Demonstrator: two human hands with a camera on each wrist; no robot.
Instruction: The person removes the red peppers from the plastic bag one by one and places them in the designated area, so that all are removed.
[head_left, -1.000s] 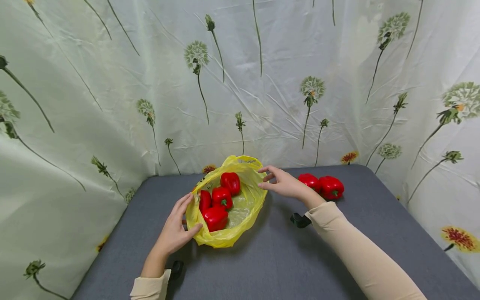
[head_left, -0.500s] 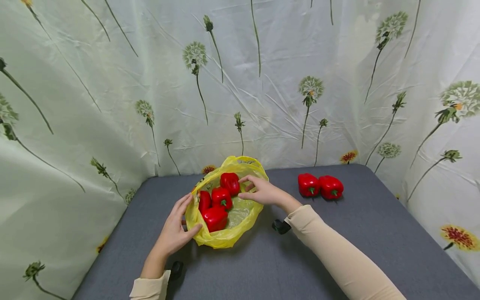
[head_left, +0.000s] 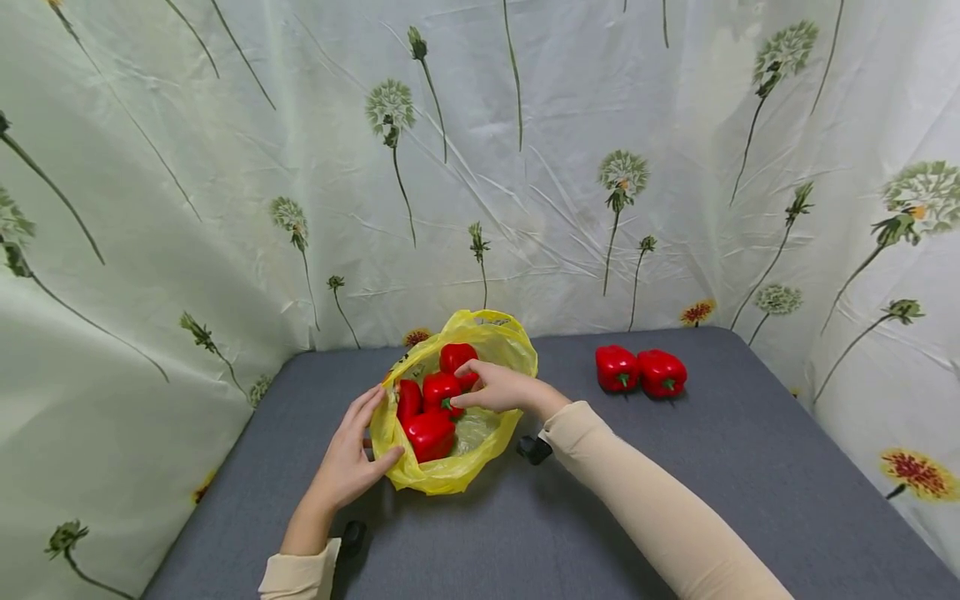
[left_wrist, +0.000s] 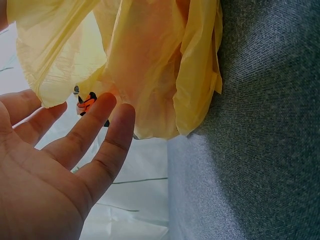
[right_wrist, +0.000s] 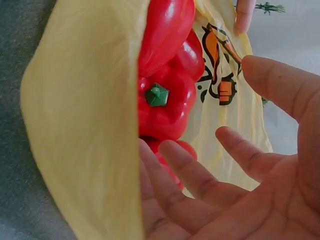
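A yellow plastic bag (head_left: 480, 429) stands with its mouth wide, and several red bell peppers (head_left: 431, 435) lie inside it. My left hand (head_left: 347, 458) rests along the bag's left side, fingers extended against the plastic and thumb at the front rim. The left wrist view shows those fingers (left_wrist: 82, 132) spread at the bag's outer wall. Over the rim from the right reaches my right hand (head_left: 504, 388), its fingertips close to the upper peppers. In the right wrist view its fingers (right_wrist: 192, 172) are spread beside a pepper with a green stem (right_wrist: 165, 105), partly hidden behind the near bag wall.
Two more red bell peppers, a left one (head_left: 617, 368) and a right one (head_left: 662, 373), sit side by side on the grey table (head_left: 750, 467), right of the bag. Behind and beside the table hangs a pale curtain (head_left: 540, 208) printed with dandelions.
My right hand has moved left from the bag's right rim to inside its mouth, over the peppers. The two peppers at right came into full view. My left hand stays put.
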